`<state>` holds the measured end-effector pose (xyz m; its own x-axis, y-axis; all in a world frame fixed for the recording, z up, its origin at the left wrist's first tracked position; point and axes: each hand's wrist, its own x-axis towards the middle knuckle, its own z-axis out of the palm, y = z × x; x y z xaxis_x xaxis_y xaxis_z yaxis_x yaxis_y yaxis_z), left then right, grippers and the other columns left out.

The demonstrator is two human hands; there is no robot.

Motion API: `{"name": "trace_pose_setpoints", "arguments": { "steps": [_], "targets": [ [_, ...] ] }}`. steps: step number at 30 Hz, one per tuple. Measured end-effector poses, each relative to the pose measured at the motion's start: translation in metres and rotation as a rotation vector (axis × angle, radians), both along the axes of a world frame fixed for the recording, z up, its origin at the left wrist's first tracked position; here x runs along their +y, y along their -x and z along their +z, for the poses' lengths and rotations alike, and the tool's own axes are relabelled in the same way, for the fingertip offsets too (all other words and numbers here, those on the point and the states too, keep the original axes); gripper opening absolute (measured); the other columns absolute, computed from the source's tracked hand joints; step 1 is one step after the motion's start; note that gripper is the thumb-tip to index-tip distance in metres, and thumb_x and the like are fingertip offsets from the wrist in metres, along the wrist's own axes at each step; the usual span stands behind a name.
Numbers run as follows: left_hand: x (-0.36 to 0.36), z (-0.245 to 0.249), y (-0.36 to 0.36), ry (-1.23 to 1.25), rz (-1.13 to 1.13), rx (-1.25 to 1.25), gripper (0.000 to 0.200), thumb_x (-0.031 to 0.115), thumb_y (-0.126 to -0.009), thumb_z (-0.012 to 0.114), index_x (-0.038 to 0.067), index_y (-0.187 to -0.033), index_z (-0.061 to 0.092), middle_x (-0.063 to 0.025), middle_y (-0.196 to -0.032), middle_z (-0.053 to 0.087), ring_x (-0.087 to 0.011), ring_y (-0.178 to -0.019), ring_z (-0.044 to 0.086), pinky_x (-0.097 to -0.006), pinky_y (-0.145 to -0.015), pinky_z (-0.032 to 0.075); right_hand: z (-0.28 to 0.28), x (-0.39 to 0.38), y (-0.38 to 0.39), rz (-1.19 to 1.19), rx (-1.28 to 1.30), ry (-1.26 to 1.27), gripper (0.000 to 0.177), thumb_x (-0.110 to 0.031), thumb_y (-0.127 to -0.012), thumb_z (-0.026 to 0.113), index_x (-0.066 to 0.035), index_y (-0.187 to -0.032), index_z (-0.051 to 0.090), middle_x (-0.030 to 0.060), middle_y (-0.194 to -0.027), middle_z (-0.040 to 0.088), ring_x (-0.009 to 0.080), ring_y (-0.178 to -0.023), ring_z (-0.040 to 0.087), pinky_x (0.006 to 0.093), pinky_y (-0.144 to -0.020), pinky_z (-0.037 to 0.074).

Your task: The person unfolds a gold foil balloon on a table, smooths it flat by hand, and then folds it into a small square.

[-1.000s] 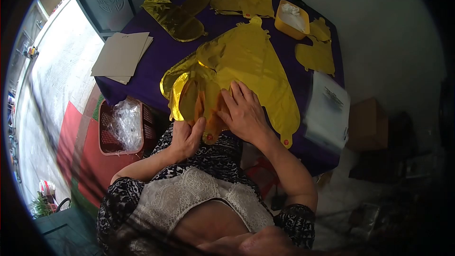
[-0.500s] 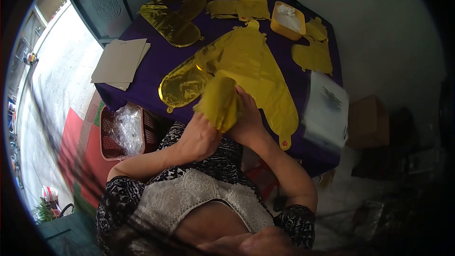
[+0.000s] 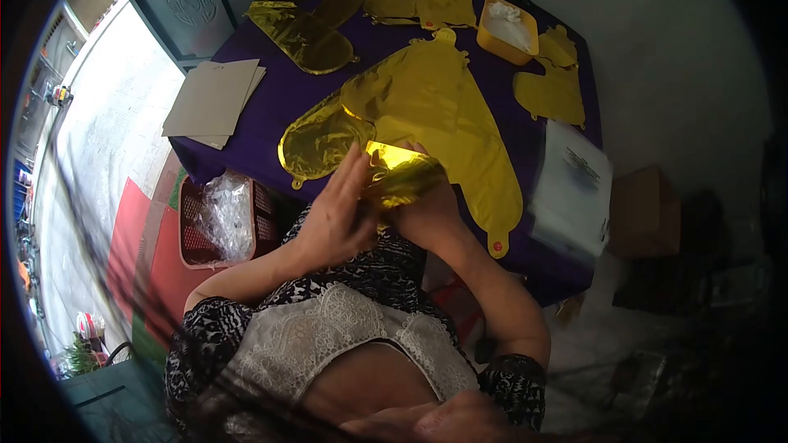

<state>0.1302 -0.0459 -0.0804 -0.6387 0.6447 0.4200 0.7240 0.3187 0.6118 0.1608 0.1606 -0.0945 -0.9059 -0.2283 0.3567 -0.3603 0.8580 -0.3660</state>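
A folded gold foil balloon (image 3: 398, 176) is between my hands, above my lap at the table's front edge. My left hand (image 3: 335, 213) has its fingers stretched along the balloon's left edge, the thumb side slightly blurred. From the right and below, my right hand (image 3: 431, 212) grips the same balloon; foil hides part of its fingers. Just beyond lies a large flat gold foil balloon (image 3: 435, 98) with rounded ends and small tabs, spread on the purple cloth (image 3: 238, 41).
More flat foil balloons (image 3: 312, 41) lie at the back. A yellow tub (image 3: 501, 49) holds white material. Cardboard sheets (image 3: 205, 98) sit left, clear plastic bags (image 3: 574, 189) right. A reddish basket (image 3: 264, 221) of clear plastic stands below left; a brown box (image 3: 646, 212) is right.
The held foil balloon has turned, its shiny face now up. My left fingers have gone from curled around its lower end to stretched along its left edge.
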Motion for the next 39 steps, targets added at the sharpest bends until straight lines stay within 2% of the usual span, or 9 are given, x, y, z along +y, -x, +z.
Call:
{"name": "trace_pose_setpoints", "arguments": {
  "steps": [6, 9, 12, 15, 21, 23, 26, 31, 39],
  "targets": [
    [-0.011, -0.004, -0.005, -0.238, 0.148, -0.468, 0.027, 0.005, -0.091, 0.059, -0.003, -0.115, 0.067, -0.0216, -0.105, 0.069, -0.0382, -0.096, 0.068, -0.0425, -0.085, 0.053, -0.003, 0.000, -0.007, -0.021, 0.060, -0.124, 0.056, -0.034, -0.089, 0.075, 0.003, -0.127, 0.060, 0.0323, -0.143, 0.047, 0.0465, -0.137, 0.042, 0.0544, -0.111, 0.038],
    [-0.017, -0.003, -0.004, -0.236, 0.077, -0.263, 0.028, 0.008, -0.091, 0.060, -0.002, -0.116, 0.066, -0.0219, -0.101, 0.069, -0.0369, -0.090, 0.067, -0.0410, -0.081, 0.053, 0.001, -0.001, -0.009, -0.034, 0.051, -0.121, 0.061, -0.035, -0.089, 0.076, 0.003, -0.133, 0.056, 0.0320, -0.144, 0.046, 0.0463, -0.138, 0.042, 0.0537, -0.112, 0.038],
    [-0.017, -0.006, -0.010, -0.301, 0.114, -0.410, 0.028, 0.011, -0.091, 0.062, -0.003, -0.115, 0.066, -0.0225, -0.099, 0.069, -0.0364, -0.088, 0.067, -0.0404, -0.081, 0.053, -0.002, -0.001, -0.008, -0.031, 0.061, -0.135, 0.067, -0.035, -0.088, 0.077, 0.003, -0.137, 0.053, 0.0316, -0.144, 0.046, 0.0461, -0.138, 0.042, 0.0534, -0.112, 0.038],
    [-0.014, -0.001, -0.019, -0.343, 0.134, -0.487, 0.027, 0.013, -0.091, 0.064, -0.004, -0.111, 0.065, -0.0228, -0.098, 0.069, -0.0360, -0.089, 0.068, -0.0425, -0.080, 0.053, -0.002, -0.001, -0.009, -0.025, 0.066, -0.134, 0.068, -0.035, -0.088, 0.077, 0.003, -0.138, 0.052, 0.0319, -0.145, 0.046, 0.0461, -0.138, 0.042, 0.0532, -0.112, 0.038],
    [-0.011, 0.015, -0.010, 0.397, -0.143, -0.294, 0.027, 0.009, -0.087, 0.065, -0.007, -0.109, 0.062, -0.0304, -0.112, 0.066, -0.0436, -0.101, 0.067, -0.0507, -0.082, 0.051, -0.005, -0.002, -0.010, -0.042, 0.056, -0.118, 0.069, -0.035, -0.086, 0.078, 0.002, -0.138, 0.052, 0.0325, -0.145, 0.046, 0.0470, -0.138, 0.042, 0.0529, -0.112, 0.038],
    [0.002, 0.008, -0.011, 0.172, -0.140, -0.096, 0.053, 0.003, -0.084, 0.063, -0.016, -0.131, 0.048, -0.0418, -0.143, 0.040, -0.0575, -0.134, 0.041, -0.0557, -0.107, 0.041, -0.008, -0.002, -0.009, -0.058, 0.061, -0.120, 0.068, -0.034, -0.086, 0.077, 0.001, -0.139, 0.052, 0.0310, -0.145, 0.047, 0.0467, -0.138, 0.042, 0.0529, -0.112, 0.038],
    [0.016, 0.007, -0.013, 0.090, -0.168, 0.067, 0.077, 0.000, -0.083, 0.062, -0.020, -0.147, 0.025, -0.0471, -0.155, 0.017, -0.0638, -0.147, 0.015, -0.0592, -0.122, 0.024, 0.002, -0.001, -0.008, -0.058, -0.098, 0.004, 0.067, -0.034, -0.087, 0.074, -0.003, -0.141, 0.051, 0.0279, -0.147, 0.047, 0.0455, -0.139, 0.042, 0.0526, -0.113, 0.038],
    [0.024, 0.012, -0.020, 0.261, -0.188, 0.077, 0.100, 0.013, -0.087, 0.071, -0.014, -0.157, 0.005, -0.0455, -0.159, 0.007, -0.0573, -0.152, 0.011, -0.0584, -0.125, 0.017, -0.016, 0.006, -0.010, -0.029, -0.161, 0.221, 0.065, -0.038, -0.090, 0.067, -0.006, -0.145, 0.049, 0.0226, -0.150, 0.048, 0.0422, -0.141, 0.041, 0.0512, -0.118, 0.033],
    [0.012, 0.003, -0.011, 0.126, -0.156, 0.036, 0.092, 0.017, -0.086, 0.071, -0.013, -0.155, 0.019, -0.0461, -0.155, 0.021, -0.0597, -0.148, 0.022, -0.0573, -0.123, 0.023, -0.016, 0.006, -0.010, -0.005, 0.133, -0.057, 0.058, -0.037, -0.090, 0.067, -0.007, -0.139, 0.056, 0.0222, -0.151, 0.047, 0.0390, -0.141, 0.042, 0.0491, -0.116, 0.034]
  ]
}}
